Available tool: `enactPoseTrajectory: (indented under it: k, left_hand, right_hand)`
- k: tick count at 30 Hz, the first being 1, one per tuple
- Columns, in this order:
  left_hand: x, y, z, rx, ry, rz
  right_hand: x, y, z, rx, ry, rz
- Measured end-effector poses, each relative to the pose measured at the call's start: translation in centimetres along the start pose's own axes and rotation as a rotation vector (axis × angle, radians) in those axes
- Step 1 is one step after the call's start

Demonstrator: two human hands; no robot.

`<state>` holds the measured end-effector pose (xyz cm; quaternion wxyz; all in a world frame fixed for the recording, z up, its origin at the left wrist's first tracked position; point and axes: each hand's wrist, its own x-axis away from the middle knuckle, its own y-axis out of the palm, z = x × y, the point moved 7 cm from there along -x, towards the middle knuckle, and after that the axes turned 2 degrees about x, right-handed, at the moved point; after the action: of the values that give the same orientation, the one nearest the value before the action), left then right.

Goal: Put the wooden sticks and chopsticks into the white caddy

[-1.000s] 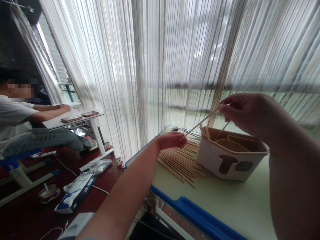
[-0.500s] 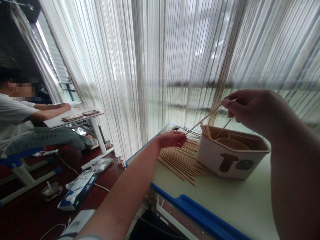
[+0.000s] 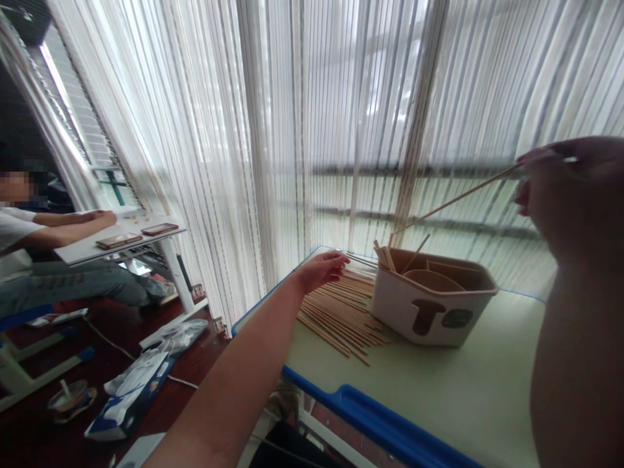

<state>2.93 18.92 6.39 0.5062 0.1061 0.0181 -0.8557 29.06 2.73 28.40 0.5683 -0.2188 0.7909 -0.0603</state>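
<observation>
My right hand [image 3: 553, 188] is raised at the right, its fingers pinched on one end of a long wooden chopstick [image 3: 458, 199]. That chopstick slants down to the left, its lower end near the back left corner of a white holder box [image 3: 397, 302]. Several chopsticks [image 3: 385, 257] stand in the box's left part, and another leans beside them. My left hand [image 3: 324, 270] hovers over a row of wooden chopsticks [image 3: 344, 318] lying side by side on the table; its fingers are loosely bent and apart, with nothing visible between them.
The pale table [image 3: 497, 383] has a blue edge [image 3: 385, 422]. Thin metal sticks [image 3: 359, 260] lie behind the box. Striped curtains [image 3: 292, 130] hang beyond the table. At left a person sits at a white desk [image 3: 82, 246]; a bag [image 3: 129, 390] and a cup [image 3: 65, 400] are on the floor.
My right hand has moved right and up with the chopstick, whose other end has left my left hand. My left hand's fingers have loosened. The view has shifted slightly right.
</observation>
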Motion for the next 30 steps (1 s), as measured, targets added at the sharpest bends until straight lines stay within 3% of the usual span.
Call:
enactPoseTrajectory:
  k: [3, 6, 8, 14, 18, 21, 30]
  left_hand:
    - [-0.4, -1.1, -0.7, -0.434, 0.009, 0.129]
    - [-0.6, -1.9, -1.3, -1.063, 0.005, 0.228]
    - [-0.8, -2.0, -1.7, -1.283, 0.004, 0.247]
    - [-1.0, -1.8, -2.2, -1.405, 0.016, 0.209]
    - [-1.0, -1.6, -2.3, -1.432, 0.040, 0.192]
    - [-1.1, -1.6, -2.2, -1.437, 0.081, 0.216]
    - [-1.1, -1.6, -3.0, -1.447, 0.022, 0.137]
  right_hand:
    - [-0.1, 1.0, 0.7, -0.065, 0.147, -0.081]
    - [-0.4, 3.0, 0.8, -0.090, 0.086, -0.208]
    - [-0.4, 4.9, 1.0, -0.082, 0.052, -0.351]
    - [2.0, 9.6, -0.3, -0.032, -0.052, -0.799]
    - [2.5, 10.0, -1.7, 0.116, -0.161, -0.771]
    - [2.5, 10.0, -2.4, 0.069, -0.198, -0.720]
    - [4.3, 11.1, -3.6, -0.002, -0.286, -0.911]
